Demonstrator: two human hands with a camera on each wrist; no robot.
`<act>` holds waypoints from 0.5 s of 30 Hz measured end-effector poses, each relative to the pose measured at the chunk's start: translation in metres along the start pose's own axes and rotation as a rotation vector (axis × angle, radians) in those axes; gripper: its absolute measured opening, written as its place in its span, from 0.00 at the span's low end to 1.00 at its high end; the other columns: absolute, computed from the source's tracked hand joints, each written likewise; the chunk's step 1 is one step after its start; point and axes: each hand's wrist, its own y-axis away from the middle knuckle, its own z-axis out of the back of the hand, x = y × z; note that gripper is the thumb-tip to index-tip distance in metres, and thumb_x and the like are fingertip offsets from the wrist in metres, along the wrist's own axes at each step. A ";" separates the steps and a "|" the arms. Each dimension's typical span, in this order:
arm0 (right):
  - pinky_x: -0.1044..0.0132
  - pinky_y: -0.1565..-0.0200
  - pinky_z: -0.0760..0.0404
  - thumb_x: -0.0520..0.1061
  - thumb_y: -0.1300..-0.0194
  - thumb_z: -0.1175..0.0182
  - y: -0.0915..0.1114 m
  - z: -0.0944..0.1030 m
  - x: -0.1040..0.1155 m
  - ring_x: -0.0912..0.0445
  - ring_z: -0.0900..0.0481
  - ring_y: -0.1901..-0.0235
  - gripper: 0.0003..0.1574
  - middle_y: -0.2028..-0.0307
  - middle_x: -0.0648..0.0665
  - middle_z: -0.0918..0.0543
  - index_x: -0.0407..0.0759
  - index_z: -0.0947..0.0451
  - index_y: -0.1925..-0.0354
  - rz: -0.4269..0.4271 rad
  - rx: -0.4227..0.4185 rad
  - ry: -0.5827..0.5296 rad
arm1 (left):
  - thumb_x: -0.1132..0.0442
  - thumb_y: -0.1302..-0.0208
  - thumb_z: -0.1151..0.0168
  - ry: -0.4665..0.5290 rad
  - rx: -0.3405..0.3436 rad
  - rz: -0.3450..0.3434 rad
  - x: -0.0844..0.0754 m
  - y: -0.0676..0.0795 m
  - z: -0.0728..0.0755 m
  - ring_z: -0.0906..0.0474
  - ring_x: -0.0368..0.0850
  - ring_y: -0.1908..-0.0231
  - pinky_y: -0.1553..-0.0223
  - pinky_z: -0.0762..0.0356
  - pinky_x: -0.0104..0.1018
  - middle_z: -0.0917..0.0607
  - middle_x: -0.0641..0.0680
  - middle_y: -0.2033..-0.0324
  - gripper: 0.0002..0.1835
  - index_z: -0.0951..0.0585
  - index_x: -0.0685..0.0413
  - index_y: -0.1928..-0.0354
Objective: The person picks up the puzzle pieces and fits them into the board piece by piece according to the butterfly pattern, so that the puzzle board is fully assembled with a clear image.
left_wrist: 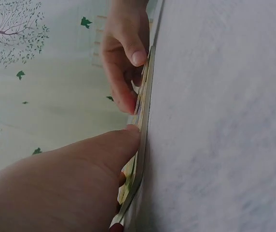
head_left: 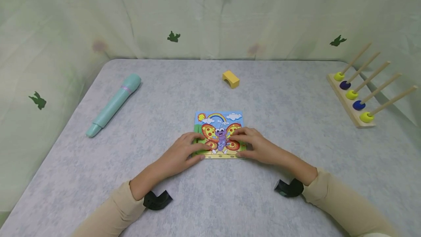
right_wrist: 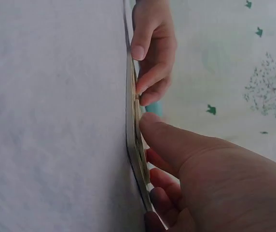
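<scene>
A flat picture puzzle (head_left: pixel 218 118) with a purple butterfly, a rainbow and a sun lies on the table in the head view. My left hand (head_left: pixel 181 154) rests on its left part, index finger by the lower left wing and thumb at the near edge. From the other side my right hand (head_left: pixel 263 147) touches the right wing with its fingertips, its thumb near the lower edge. Both hands have loosely bent fingers. In the wrist views the puzzle board (left_wrist: pixel 145 121) appears edge-on, with slightly uneven layers; parts of the fingertips are hidden behind it.
A yellow arch block (head_left: pixel 231 79) sits beyond the puzzle. At the left lies a teal microphone-shaped toy (head_left: pixel 113 107). A wooden peg stand (head_left: pixel 350 105) with yellow and blue beads stands at the right. Patterned curtains (head_left: pixel 197 14) hang behind the table (head_left: pixel 210 200).
</scene>
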 end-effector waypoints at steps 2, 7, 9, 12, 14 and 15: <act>0.50 0.45 0.40 0.47 0.43 0.38 0.000 -0.001 -0.002 0.48 0.41 0.43 0.28 0.43 0.44 0.33 0.45 0.27 0.44 0.009 -0.010 0.012 | 0.53 0.41 0.41 0.003 -0.001 0.000 0.001 0.000 0.000 0.40 0.47 0.43 0.44 0.43 0.47 0.30 0.51 0.47 0.14 0.20 0.41 0.52; 0.46 0.45 0.45 0.50 0.43 0.39 0.000 -0.001 -0.002 0.45 0.42 0.41 0.28 0.41 0.43 0.35 0.49 0.28 0.43 0.011 -0.020 0.106 | 0.52 0.41 0.41 0.009 -0.006 -0.002 0.001 0.001 -0.001 0.39 0.47 0.43 0.44 0.42 0.47 0.29 0.51 0.48 0.15 0.20 0.41 0.52; 0.46 0.45 0.46 0.51 0.42 0.40 0.000 0.000 0.000 0.44 0.43 0.41 0.28 0.40 0.43 0.36 0.51 0.28 0.42 -0.002 -0.011 0.141 | 0.52 0.41 0.41 0.009 -0.009 -0.004 0.002 0.001 -0.001 0.39 0.47 0.43 0.44 0.42 0.47 0.29 0.51 0.47 0.15 0.20 0.41 0.52; 0.46 0.45 0.47 0.53 0.41 0.41 0.000 0.001 0.002 0.44 0.44 0.40 0.28 0.38 0.44 0.38 0.53 0.30 0.41 -0.019 0.011 0.174 | 0.52 0.41 0.40 0.006 -0.011 -0.004 0.002 0.001 -0.002 0.39 0.47 0.44 0.44 0.42 0.47 0.29 0.51 0.47 0.15 0.20 0.41 0.52; 0.47 0.44 0.48 0.53 0.40 0.42 0.000 0.001 0.003 0.45 0.46 0.39 0.29 0.37 0.45 0.40 0.55 0.31 0.41 -0.035 0.033 0.174 | 0.53 0.41 0.40 0.005 -0.009 -0.004 0.002 0.001 -0.002 0.39 0.47 0.44 0.44 0.42 0.46 0.29 0.51 0.47 0.15 0.20 0.41 0.52; 0.47 0.44 0.48 0.54 0.40 0.42 0.000 0.002 0.003 0.45 0.46 0.39 0.29 0.36 0.45 0.41 0.55 0.31 0.40 -0.042 0.046 0.172 | 0.53 0.41 0.40 0.004 -0.007 -0.003 0.002 0.001 -0.002 0.39 0.47 0.44 0.44 0.42 0.46 0.29 0.51 0.47 0.15 0.20 0.41 0.52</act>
